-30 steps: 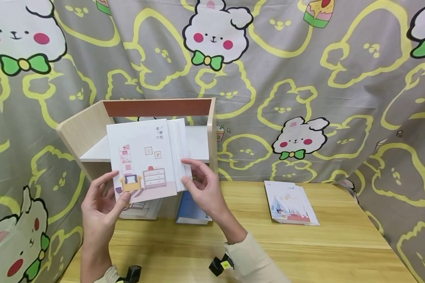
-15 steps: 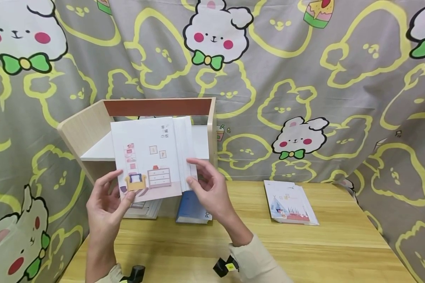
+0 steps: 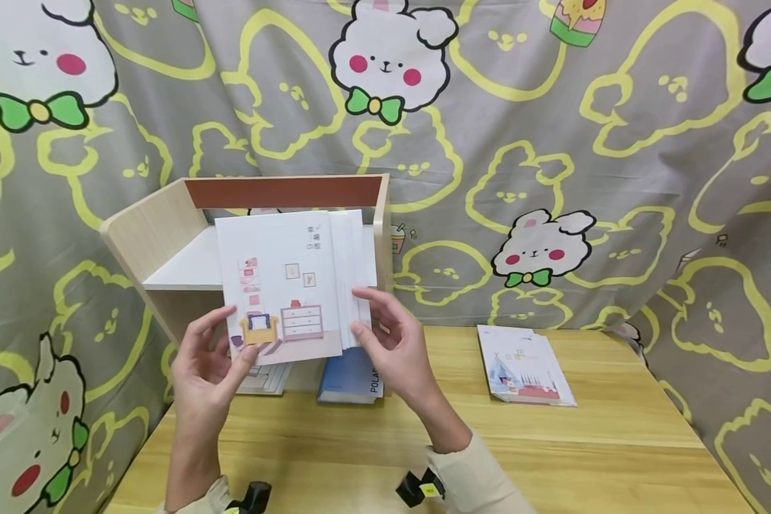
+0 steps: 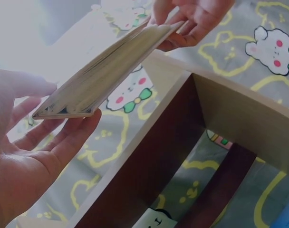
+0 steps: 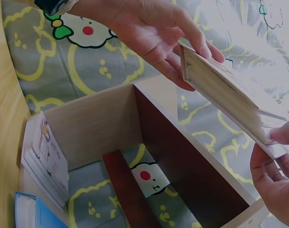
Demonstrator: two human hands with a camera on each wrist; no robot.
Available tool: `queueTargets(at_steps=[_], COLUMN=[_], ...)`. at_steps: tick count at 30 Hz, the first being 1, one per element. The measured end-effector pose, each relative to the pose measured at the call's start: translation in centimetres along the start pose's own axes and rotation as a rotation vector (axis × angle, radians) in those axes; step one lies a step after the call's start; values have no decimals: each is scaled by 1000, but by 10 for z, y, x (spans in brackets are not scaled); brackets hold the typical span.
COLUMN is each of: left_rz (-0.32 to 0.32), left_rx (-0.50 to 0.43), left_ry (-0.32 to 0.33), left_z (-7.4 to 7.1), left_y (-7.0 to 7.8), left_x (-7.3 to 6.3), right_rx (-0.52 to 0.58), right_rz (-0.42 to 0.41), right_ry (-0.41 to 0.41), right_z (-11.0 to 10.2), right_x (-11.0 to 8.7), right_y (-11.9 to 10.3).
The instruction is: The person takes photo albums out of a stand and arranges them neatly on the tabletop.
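While both hands pinch it, left hand (image 3: 207, 378) at lower-left corner, right hand (image 3: 395, 343) at right edge, fingers closed to its thickness, the white illustrated hardcover book (image 3: 273, 243) stands slightly tilted, left of frame centre, before the wooden shelf (image 3: 148, 232). Cover: yellow armchair (image 3: 258, 331), three-drawer dresser (image 3: 302, 323), dark characters (image 3: 313, 238) upper right. Pale layered strips (image 3: 350, 250) along right side.

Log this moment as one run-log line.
left hand: pinches white book, lower left; right hand: pinches its right edge; tent-picture book: on table

Book (image 3: 273, 296) between hands (image 3: 202, 375) before shelf (image 3: 157, 239), another book (image 3: 523, 368) on table (image 3: 591, 457) to the right.
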State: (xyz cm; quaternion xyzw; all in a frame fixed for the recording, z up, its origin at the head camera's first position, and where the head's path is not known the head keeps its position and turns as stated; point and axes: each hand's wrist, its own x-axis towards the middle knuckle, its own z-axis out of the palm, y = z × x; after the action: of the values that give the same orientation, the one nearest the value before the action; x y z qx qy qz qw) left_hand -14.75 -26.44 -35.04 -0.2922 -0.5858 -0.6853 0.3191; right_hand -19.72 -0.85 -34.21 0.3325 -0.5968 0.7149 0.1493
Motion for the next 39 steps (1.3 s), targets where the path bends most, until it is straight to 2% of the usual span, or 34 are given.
queueTargets(at_steps=[20,39], left_rz=[-2,26], left_rx=[-6,-3], left_ry=[0,-53], left_z=[19,29], left_y=[-3,-11], left_x=[0,-1], right_rx=[9,5], right_rz=[-19,-31], right_ry=[15,45], right_z=[-18,-31], right_x=[-6,-15], right_y=[-5,-6])
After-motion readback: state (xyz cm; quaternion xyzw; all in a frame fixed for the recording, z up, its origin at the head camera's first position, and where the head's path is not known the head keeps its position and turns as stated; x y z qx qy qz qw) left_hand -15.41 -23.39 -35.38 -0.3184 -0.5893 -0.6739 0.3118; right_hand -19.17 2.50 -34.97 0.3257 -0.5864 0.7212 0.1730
